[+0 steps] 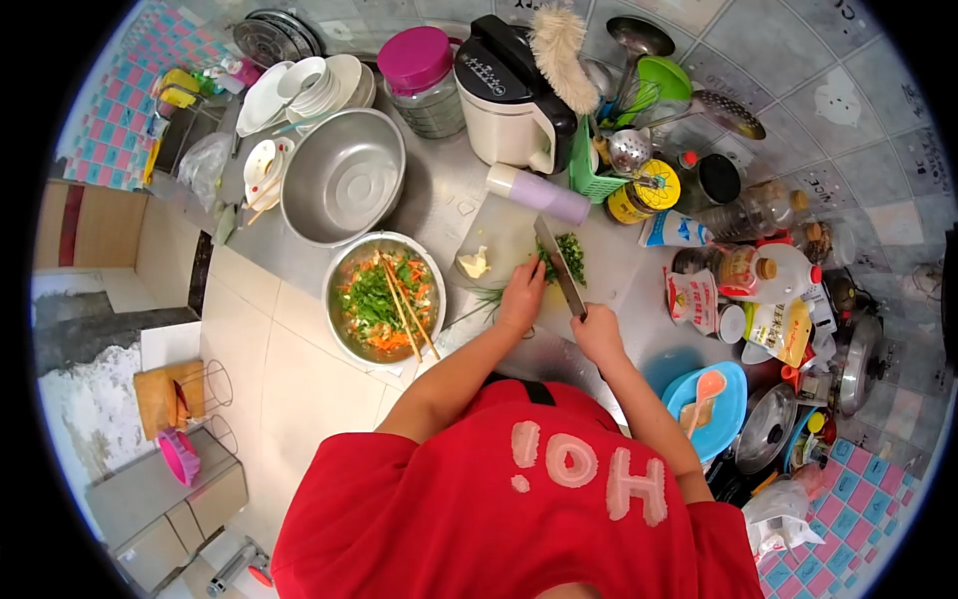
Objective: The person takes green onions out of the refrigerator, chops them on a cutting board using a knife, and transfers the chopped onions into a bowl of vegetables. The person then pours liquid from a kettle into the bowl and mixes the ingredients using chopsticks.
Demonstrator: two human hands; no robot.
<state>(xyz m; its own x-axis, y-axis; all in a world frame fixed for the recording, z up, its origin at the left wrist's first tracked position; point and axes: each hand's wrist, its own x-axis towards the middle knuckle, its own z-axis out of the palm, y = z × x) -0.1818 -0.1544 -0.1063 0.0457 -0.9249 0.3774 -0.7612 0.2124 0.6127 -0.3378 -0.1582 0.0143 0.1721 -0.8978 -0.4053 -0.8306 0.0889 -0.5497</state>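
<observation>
My right hand (597, 334) is closed round the handle of a knife (561, 268), its blade angled away to the upper left. Chopped green herbs (569, 262) lie beside the blade on a pale cutting board (611, 262). On the blade's left, my left hand (523, 296) has its fingers bent together on thin green stalks (487, 298), which stick out to its left. A small pale yellow piece (475, 262) sits on the board's left part. Left of the board stands a metal bowl (436, 285) of shredded vegetables and chopped greens (374, 298), with chopsticks (403, 309) resting in it.
A large empty metal basin (343, 178), stacked plates (341, 85), a pink-lidded jar (417, 75) and a white appliance (504, 120) stand behind. A purple-and-white cylinder (539, 194) touches the board's back area. Bottles, bags and a blue basin (726, 399) crowd the right.
</observation>
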